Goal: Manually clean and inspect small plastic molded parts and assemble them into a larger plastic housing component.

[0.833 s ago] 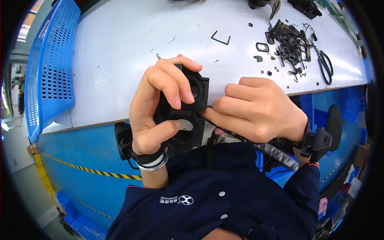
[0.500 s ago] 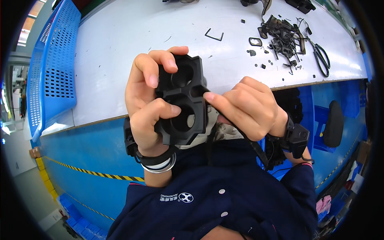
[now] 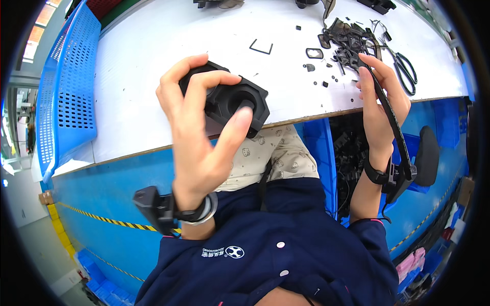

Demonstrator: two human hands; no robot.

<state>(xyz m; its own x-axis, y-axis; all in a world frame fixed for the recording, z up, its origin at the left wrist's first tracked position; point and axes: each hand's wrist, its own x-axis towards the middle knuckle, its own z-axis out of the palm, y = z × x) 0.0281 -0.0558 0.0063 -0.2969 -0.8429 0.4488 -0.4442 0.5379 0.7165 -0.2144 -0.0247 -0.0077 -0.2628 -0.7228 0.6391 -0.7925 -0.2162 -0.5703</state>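
Presently, at centre, a black moulded part with round recesses is held by the left hand above the near edge of the white surface; its fingers are curled over the top and the thumb pressed to one recess. At 3 o'clock, a thin black strip is pinched in the closed fingers of the right hand. At 1 o'clock, black offcuts and scissors are laid on the surface. At 9 o'clock, a blue crate is stood. At 12 o'clock, a small black frame is laid flat.
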